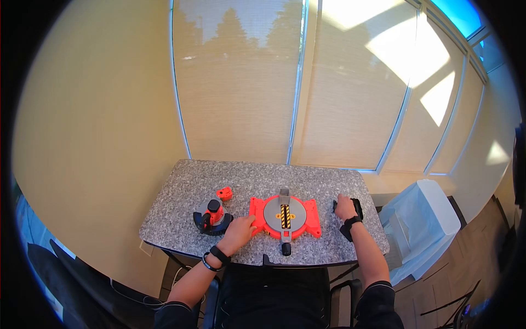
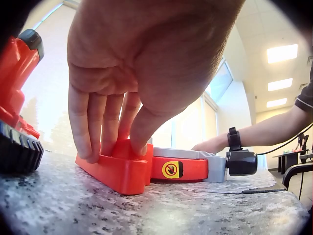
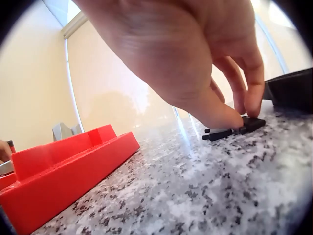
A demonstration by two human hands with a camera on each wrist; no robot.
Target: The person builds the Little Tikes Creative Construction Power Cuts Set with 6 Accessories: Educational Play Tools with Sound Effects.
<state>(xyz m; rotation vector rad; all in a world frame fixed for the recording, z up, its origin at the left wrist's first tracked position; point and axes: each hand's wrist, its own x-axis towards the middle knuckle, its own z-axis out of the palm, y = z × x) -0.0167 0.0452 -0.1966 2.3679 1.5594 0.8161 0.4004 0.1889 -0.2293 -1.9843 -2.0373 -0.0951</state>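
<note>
A red toy miter saw base (image 1: pixel 313 211) with a grey round turntable (image 1: pixel 298 211) lies flat at the middle of the table. My left hand (image 1: pixel 239 233) holds its left end; in the left wrist view the thumb and fingers grip the raised red end (image 2: pixel 122 174). At the table's right side my right hand (image 1: pixel 345 207) reaches down. In the right wrist view its thumb and fingers pinch a small black pronged piece (image 3: pixel 252 125), low at the tabletop. Fingers hide part of that piece.
Left of the base stands a red and black saw head (image 1: pixel 213 208), with a small red block (image 1: pixel 224 193) behind it. A black tray-like object (image 1: pixel 357 208) sits beside my right hand. A bin with a pale liner (image 1: pixel 424 219) stands right of the granite-patterned table (image 1: pixel 263 171).
</note>
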